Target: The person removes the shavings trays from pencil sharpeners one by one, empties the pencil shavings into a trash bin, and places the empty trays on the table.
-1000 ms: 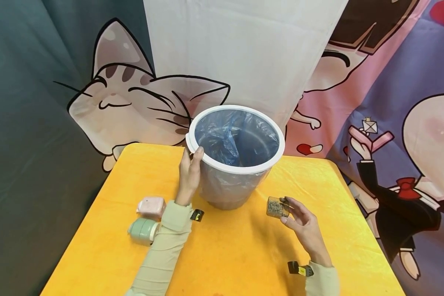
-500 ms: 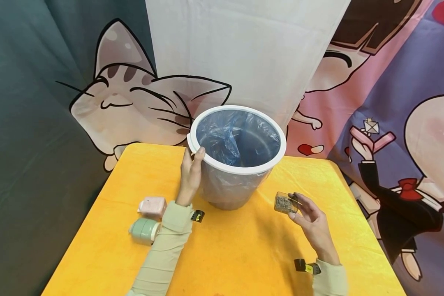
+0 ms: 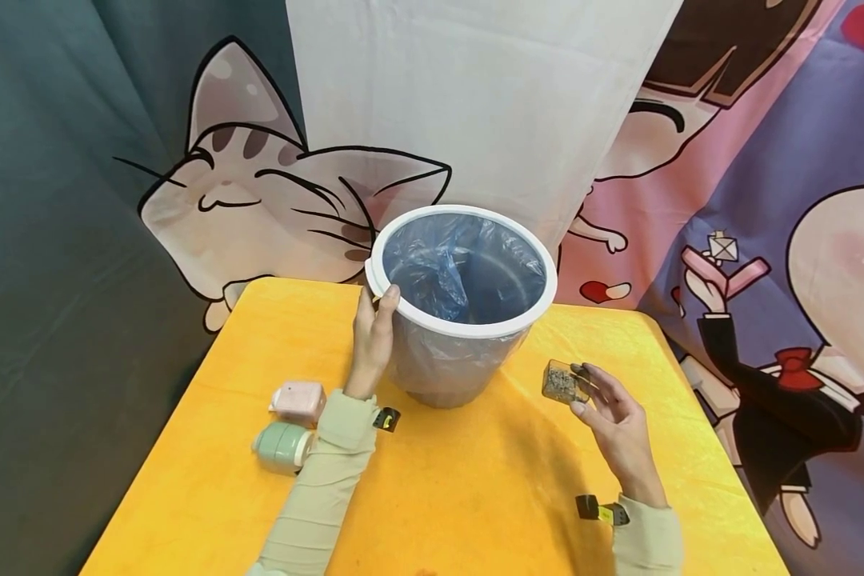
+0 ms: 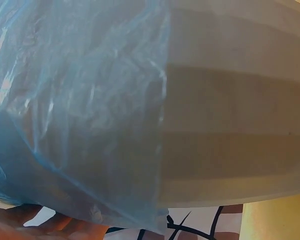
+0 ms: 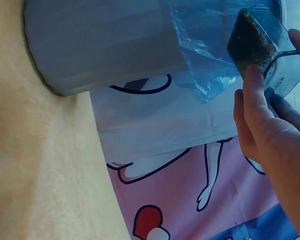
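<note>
My left hand [image 3: 371, 344] grips the white rim [image 3: 468, 329] of a trash bin at its left side, thumb on the rim. A thin bluish plastic bag [image 3: 439, 280] lines the bin and hangs over its outer wall [image 4: 230, 115]. To the right of the bin, above the table, my right hand [image 3: 619, 424] holds a small clear container [image 3: 560, 382] between thumb and fingers. Dark granular stuff [image 5: 252, 42] lies inside the container, which is tilted in the right wrist view. Only some fingers [image 4: 65, 227] of the left hand show in the left wrist view.
A pink bottle-like container [image 3: 299, 402] and a green one with a white cap [image 3: 281, 446] lie left of my left forearm on the yellow tablecloth [image 3: 432, 496]. A cartoon-printed cloth [image 3: 259, 192] hangs right behind the table.
My right hand has moved right and a little farther from me, carrying the small clear container with it. The left hand has stayed on the bin's rim.
</note>
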A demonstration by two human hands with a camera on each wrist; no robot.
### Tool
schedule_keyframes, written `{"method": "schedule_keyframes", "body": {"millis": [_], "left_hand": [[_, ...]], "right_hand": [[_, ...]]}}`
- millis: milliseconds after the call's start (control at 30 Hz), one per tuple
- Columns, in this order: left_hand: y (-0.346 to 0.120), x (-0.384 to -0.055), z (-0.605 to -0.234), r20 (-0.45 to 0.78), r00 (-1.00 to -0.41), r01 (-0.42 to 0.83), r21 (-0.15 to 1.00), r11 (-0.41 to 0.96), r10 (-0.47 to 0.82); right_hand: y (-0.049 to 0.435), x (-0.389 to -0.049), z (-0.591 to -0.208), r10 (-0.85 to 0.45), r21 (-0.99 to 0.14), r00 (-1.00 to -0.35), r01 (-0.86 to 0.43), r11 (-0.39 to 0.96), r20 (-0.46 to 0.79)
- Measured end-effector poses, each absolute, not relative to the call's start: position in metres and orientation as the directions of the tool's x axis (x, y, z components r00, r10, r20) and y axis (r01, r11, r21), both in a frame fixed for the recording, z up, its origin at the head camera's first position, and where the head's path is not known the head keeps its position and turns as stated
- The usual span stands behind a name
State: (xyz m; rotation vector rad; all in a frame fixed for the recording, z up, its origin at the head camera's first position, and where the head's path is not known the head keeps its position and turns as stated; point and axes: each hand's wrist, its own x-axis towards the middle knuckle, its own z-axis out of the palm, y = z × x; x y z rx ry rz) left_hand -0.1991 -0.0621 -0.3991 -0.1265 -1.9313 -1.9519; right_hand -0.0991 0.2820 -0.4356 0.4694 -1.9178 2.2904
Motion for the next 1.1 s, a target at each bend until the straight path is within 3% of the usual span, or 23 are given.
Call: {"method": "schedule_keyframes", "body": {"millis": [467, 800, 1100], "left_hand": [[-0.063, -0.2, -0.401, 0.347, -0.915, 0.348, 0.937, 0.03, -0.208], [-0.061, -0.18, -0.372, 0.343, -0.918, 0.345, 0.938, 0.028, -0.199], [-0.063, -0.196, -0.396, 0.335, -0.923, 0.342, 0.94, -0.007, -0.189]], "right_hand": [[0.285, -0.107, -0.42, -0.07, -0.915, -0.933, -0.328, -0.234, 0.353], [0.285, -0.116, -0.405, -0.054, -0.893, -0.923, -0.354, -0.278, 0.382], [0.283, -0.118, -0.396, -0.04, -0.891, -0.924, -0.353, -0.284, 0.379]]}}
